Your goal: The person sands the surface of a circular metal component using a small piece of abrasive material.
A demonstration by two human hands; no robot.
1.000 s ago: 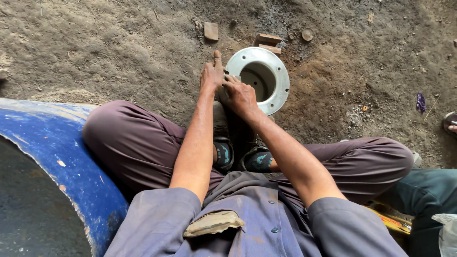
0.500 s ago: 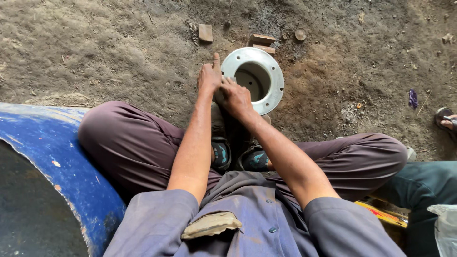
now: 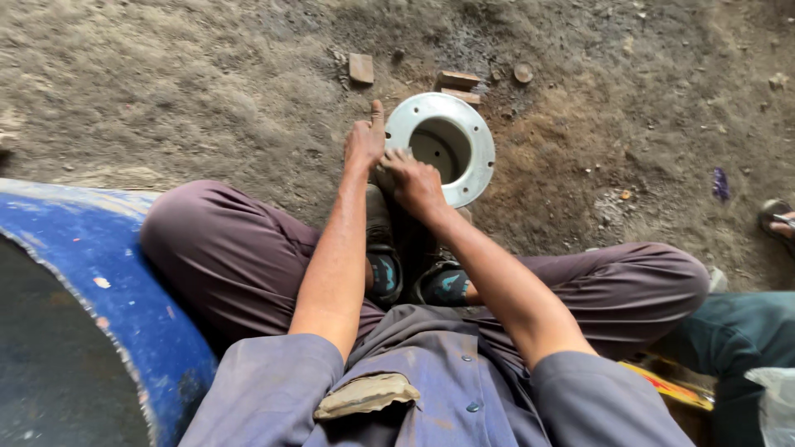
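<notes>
Dirt floor, brick bits (image 3: pixel 361 68) scattered – both hands, left (image 3: pixel 365 141) and right (image 3: pixel 416 180), pressed on flange (image 3: pixel 476 132) rim; clamped or not – can't tell.

Rough outdoor or open-sided workshop, work done at ground level. Floor is bare packed dirt (image 3: pixel 166 91), grey-brown, dusty, strewn with small stones and scraps. Broken brick pieces (image 3: pixel 361 68) lie at top centre. A round grey metal flange (image 3: pixel 476 132) sits directly on the earth, centre frame. Large blue drum (image 3: pixel 124 314), scuffed and paint-chipped, fills the lower left. The person sits on the ground in dust-stained work clothes. A sandalled foot (image 3: pixel 778 219) of another person shows at the right edge.
</notes>
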